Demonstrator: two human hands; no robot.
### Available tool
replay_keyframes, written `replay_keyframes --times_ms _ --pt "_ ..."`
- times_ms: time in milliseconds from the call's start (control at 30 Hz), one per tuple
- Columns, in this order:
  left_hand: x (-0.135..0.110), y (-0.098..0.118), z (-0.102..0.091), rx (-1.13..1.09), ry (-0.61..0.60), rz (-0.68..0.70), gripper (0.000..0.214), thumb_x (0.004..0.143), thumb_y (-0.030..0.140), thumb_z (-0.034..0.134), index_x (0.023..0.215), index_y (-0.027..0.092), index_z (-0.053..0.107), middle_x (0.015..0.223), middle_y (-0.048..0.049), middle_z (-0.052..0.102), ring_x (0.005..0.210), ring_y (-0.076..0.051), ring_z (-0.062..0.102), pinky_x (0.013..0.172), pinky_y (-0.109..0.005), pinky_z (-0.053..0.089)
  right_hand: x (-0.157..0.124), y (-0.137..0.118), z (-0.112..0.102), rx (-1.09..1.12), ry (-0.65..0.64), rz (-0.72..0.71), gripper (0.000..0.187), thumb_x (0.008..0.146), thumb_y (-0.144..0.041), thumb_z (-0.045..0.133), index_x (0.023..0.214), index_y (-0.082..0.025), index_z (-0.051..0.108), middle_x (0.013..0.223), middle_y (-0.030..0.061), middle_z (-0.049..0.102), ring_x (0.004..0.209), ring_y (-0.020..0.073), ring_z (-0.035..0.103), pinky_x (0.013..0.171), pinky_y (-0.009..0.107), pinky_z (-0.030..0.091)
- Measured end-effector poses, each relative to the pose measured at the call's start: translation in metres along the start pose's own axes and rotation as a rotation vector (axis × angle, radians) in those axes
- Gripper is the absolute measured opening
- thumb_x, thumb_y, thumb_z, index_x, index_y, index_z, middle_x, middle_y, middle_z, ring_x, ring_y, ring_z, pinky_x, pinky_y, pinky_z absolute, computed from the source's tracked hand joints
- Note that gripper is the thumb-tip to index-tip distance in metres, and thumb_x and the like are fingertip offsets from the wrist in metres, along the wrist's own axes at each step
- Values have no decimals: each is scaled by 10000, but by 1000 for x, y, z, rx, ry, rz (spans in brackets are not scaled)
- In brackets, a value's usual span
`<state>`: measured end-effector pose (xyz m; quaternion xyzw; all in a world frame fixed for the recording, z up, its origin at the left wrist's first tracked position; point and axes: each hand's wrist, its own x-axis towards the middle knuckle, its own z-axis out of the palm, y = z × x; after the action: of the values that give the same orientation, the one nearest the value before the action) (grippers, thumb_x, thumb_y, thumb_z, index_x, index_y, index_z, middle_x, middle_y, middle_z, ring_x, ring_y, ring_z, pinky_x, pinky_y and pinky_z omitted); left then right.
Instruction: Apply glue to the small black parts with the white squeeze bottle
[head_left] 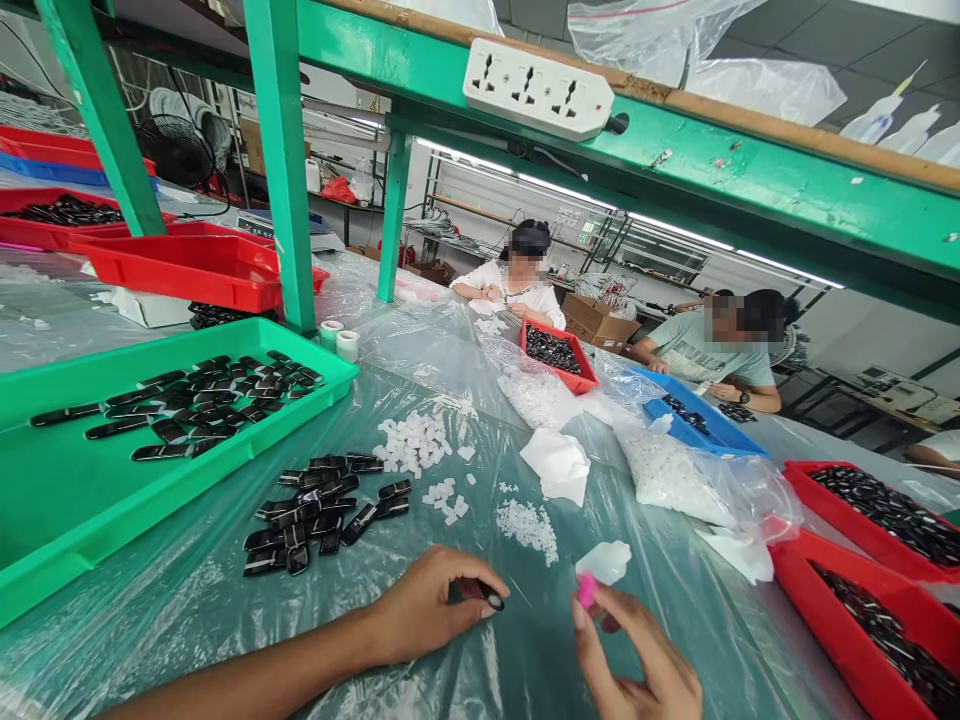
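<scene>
So it's a busy workroom, and the surface [532,640] under the hands is green with crinkly clear plastic over it, glare hiding bits of it. Up past the hands runs a green metal frame [345,40], cut off at the top. Well beyond the hands sit a person in white [540,305] and another in a pale tee [694,350], faces blurred. Green tray [60,490] left of the left hand, chopped by the picture edge; same deal with a red tray [814,605] right of the right hand. Left hand [427,605] is pinching a black piece [493,601], mostly hidden by fingers. Right hand [637,650], wrist out of shot, pinches something pink [586,590], can't tell what. Black pile [300,520] just beyond the left forearm, tiny white bits [529,525] beyond the gap between hands.
</scene>
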<state>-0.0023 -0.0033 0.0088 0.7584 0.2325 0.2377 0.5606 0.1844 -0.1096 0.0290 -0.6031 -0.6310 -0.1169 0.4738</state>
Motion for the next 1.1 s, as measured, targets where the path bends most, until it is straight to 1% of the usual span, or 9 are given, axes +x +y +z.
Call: replay_keyframes --times_ms 100,167,300,433,600,667,800,967,1100 --pt "0 4 -1 41 49 -48 224 815 229 542 985 199 685 900 -48 692 779 -176 617 636 -208 457 6 17 3 -292 -325 135 162 819 -289 492 883 -268 639 647 -9 625 534 169 597 442 245 395" --pt "0 6 -1 77 90 -74 230 811 246 547 988 186 681 882 -50 691 748 -173 608 600 -203 437 5 26 6 -474 -461 176 167 811 -260 480 833 -275 644 633 -11 625 567 186 615 471 254 392" --pt "-1 5 1 97 90 -59 230 801 246 549 971 170 684 872 -49 691 737 -172 595 605 -208 428 3 32 8 -619 -514 200 173 820 -287 481 873 -264 644 708 19 657 646 217 639 512 272 393" --pt "-2 2 4 98 46 -24 214 791 227 547 939 170 691 827 -37 693 691 -158 576 604 -206 429 11 24 8 -429 -524 260 232 863 -370 436 918 -271 639 797 25 674 713 208 642 582 275 434" --pt "-5 1 7 134 24 -3 195 780 213 553 917 176 687 844 -29 691 707 -157 579 631 -205 436 23 11 13 -69 -566 282 194 847 -283 491 954 -261 652 906 16 679 816 181 634 710 272 467" --pt "-7 1 8 152 16 0 193 780 219 553 916 182 685 850 -28 689 727 -164 587 642 -206 440 28 7 16 -37 -579 246 212 826 -227 516 986 -250 653 936 19 679 858 187 629 743 285 474" --pt "-12 0 10 185 -16 13 209 782 238 554 941 195 682 889 -33 687 757 -175 596 657 -212 450 42 5 31 -78 -631 38 323 815 -111 474 1089 -190 625 1060 51 665 1003 201 589 861 319 452" --pt "-14 2 11 236 6 15 232 790 282 549 961 189 674 903 -49 674 784 -195 596 676 -237 464 55 7 81 -82 -714 -144 485 773 7 432 1172 -228 575 1174 12 621 1083 156 548 954 272 387" --pt "-13 5 9 243 19 12 225 785 261 537 939 169 674 875 -58 672 797 -207 596 684 -251 471 54 7 118 -153 -758 -264 405 787 -12 449 1098 -217 609 1115 44 639 1012 192 576 877 300 439"
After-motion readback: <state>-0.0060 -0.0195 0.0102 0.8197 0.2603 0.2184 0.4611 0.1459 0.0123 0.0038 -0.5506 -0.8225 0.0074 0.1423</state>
